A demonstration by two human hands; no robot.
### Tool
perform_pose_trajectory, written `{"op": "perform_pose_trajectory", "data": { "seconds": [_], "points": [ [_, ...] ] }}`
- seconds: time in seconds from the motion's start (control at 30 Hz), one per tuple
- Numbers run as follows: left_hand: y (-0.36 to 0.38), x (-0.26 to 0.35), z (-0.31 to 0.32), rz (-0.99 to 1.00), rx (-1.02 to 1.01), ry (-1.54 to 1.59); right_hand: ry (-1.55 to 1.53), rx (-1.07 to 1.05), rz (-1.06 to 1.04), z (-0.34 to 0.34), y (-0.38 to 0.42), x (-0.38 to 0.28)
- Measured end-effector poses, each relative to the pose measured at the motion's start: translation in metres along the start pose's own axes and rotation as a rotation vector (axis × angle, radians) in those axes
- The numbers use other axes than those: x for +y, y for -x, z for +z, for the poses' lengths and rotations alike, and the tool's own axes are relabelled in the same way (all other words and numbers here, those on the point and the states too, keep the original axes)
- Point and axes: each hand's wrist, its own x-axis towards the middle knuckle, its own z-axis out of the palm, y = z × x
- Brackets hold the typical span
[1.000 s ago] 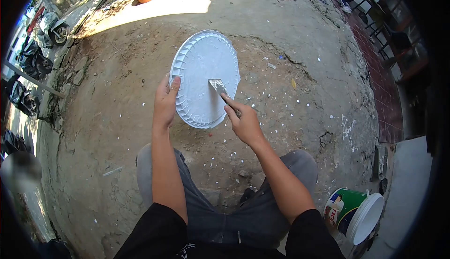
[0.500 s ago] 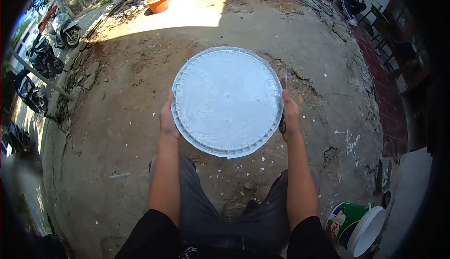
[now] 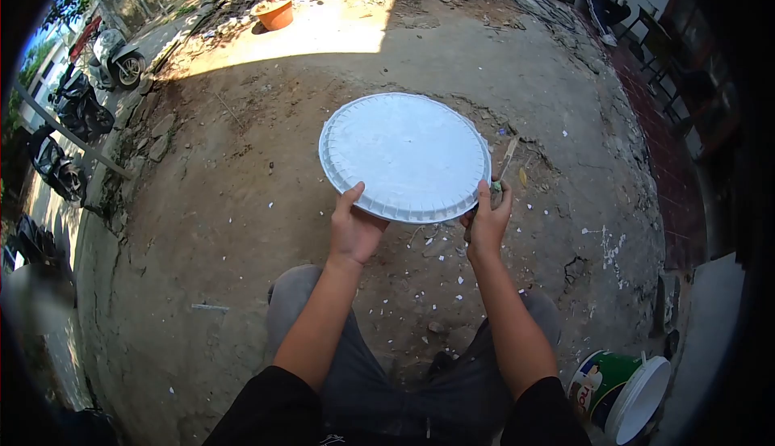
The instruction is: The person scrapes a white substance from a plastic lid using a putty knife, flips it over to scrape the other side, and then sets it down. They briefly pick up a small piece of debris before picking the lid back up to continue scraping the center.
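A round white lid (image 3: pixel 408 155) with a ribbed rim is held up in front of me, tilted, its flat face showing. My left hand (image 3: pixel 355 228) grips its lower left edge, thumb on top and fingers underneath. On the lower right edge my right hand (image 3: pixel 489 220) is closed, its thumb against the rim. A thin tool with a narrow blade (image 3: pixel 509 158) sticks up from my right hand; its handle is mostly hidden by the fingers.
A green and white bucket (image 3: pixel 617 393) lies tipped at the lower right. An orange basin (image 3: pixel 274 12) stands on sunlit ground ahead. Parked scooters (image 3: pixel 81 99) line the left. A person (image 3: pixel 601 2) sits at the upper right beside a red tiled strip (image 3: pixel 658 155).
The lid has tilted and shifted slightly right. My left hand has moved from its left side to the lower left edge; my right hand has moved lower along the rim.
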Motion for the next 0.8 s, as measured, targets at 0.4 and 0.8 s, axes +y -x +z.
{"op": "perform_pose_trajectory", "data": {
  "seconds": [0.4, 0.8],
  "points": [
    [0.013, -0.013, 0.007, 0.022, -0.019, -0.221, -0.051, -0.003, 0.071, 0.016, 0.029, 0.013],
    [-0.018, 0.019, -0.044, 0.162, 0.165, 0.046, 0.709, -0.423, -0.388, -0.001, -0.005, -0.043]
  ]
}}
